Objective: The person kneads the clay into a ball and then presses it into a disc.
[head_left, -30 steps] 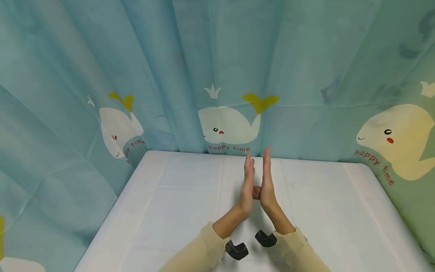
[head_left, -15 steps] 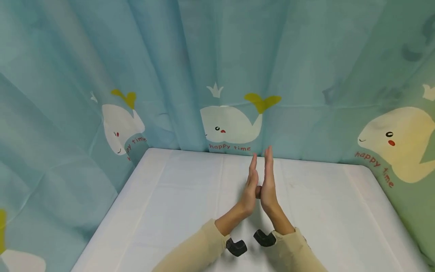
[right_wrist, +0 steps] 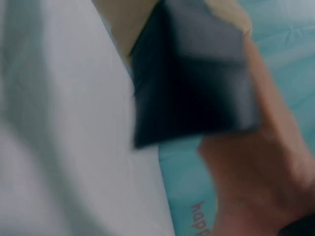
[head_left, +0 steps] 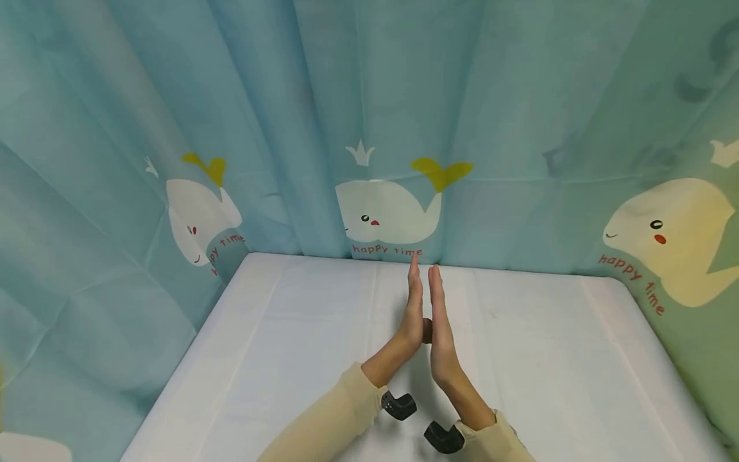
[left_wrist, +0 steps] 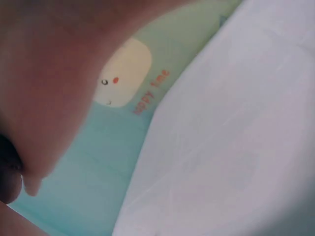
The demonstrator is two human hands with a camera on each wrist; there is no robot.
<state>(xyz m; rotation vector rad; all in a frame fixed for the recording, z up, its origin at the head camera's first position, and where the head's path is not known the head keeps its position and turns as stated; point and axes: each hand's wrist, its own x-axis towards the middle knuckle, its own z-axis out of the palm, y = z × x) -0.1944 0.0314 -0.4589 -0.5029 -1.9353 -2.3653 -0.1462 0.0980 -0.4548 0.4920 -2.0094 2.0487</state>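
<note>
In the head view, my left hand [head_left: 411, 314] and right hand [head_left: 441, 333] stand upright, palms facing, fingers straight and pointing at the curtain. Between the palms is a small dark brown rounded thing [head_left: 427, 330], pressed from both sides; its kind I cannot tell. Most of it is hidden behind the hands. The left wrist view has the blurred left hand [left_wrist: 54, 83] large at upper left, with the dark rounded thing [left_wrist: 10, 169] at the left edge. Lower right in the right wrist view is part of the right hand [right_wrist: 261, 182].
A white-covered table [head_left: 548, 359] lies under the hands. A blue-green curtain [head_left: 519, 128] with printed whales hangs behind and at both sides. Black camera mounts [head_left: 398, 406] sit at the wrists, and one mount [right_wrist: 192, 78] fills much of the right wrist view.
Both hands have shifted slightly left. The right hand has slid back toward the body and the left a little forward, with the brown thing still between the palms.
</note>
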